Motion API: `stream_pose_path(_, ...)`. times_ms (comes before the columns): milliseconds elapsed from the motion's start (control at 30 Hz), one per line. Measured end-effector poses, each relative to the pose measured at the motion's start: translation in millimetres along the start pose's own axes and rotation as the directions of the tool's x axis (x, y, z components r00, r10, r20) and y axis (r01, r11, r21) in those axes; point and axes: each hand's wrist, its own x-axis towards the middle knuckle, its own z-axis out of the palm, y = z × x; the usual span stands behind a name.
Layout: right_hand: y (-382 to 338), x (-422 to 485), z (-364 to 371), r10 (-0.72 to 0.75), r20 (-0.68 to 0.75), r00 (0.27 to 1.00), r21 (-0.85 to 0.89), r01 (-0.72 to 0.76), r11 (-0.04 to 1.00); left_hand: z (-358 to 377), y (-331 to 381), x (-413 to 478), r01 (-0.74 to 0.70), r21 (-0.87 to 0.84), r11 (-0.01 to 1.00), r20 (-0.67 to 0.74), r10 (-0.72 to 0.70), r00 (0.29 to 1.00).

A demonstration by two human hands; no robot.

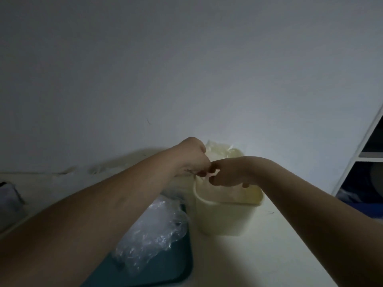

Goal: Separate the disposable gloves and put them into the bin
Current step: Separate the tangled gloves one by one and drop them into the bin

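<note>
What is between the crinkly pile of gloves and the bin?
In the head view, just the rim of the teal tray and a thin strip of table separate the glove pile from the bin.

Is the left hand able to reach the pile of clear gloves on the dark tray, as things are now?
Probably yes. The pile of clear gloves lies uncovered on the tray, just under the left forearm; the left hand, now at the bin, need only draw back.
</note>
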Motion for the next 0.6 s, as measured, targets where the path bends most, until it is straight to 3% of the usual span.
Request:
stream_pose_path(100, -2.6, 13.2, 8.5, 0.022, 0.052, 0.998, -0.137, -0.015, 0.99, -17.0, -5.6, -14.0, -0.005, -0.067, 0.998, -0.038, 0.003, 0.999)
stream_pose_path(200, -5.9, 36.1, 28.4, 0.041, 0.137, 0.99, -0.289, 0.0, 0.957, -32.2, -19.0, -31.9, -0.045, -0.014, 0.999, -0.076, 0.044, 0.996)
stream_pose_path(333, -10.7, 42.6, 37.6, 0.055, 0.214, 0.975, -0.43, 0.044, 0.902, -52.4, -48.9, -61.9, -0.09, 0.126, 0.988, -0.013, 0.092, 0.996)
stream_pose_path(400, -16.0, 34.3, 29.6, 0.068, 0.159, 0.985, -0.408, 0.003, 0.913, -61.3, -64.3, -77.0, -0.121, 0.279, 0.953, 0.059, 0.109, 0.992)
stream_pose_path(500, -21.1, 27.9, 11.2, 0.049, -0.038, 0.998, -0.384, -0.06, 0.922, -70.5, -87.9, -92.8, -0.107, 0.642, 0.759, 0.131, 0.029, 0.991)
stream_pose_path(533, -25.2, 25.5, 6.5, 0.032, -0.114, 0.993, -0.378, -0.073, 0.923, -71.1, -97.9, -97.7, -0.079, 0.702, 0.708, 0.125, -0.013, 0.992)
stream_pose_path(600, -35.9, 20.5, 0.7, -0.014, -0.233, 0.972, -0.33, -0.065, 0.942, -67.1, -119.8, -99.9, -0.045, 0.704, 0.709, 0.097, -0.033, 0.995)
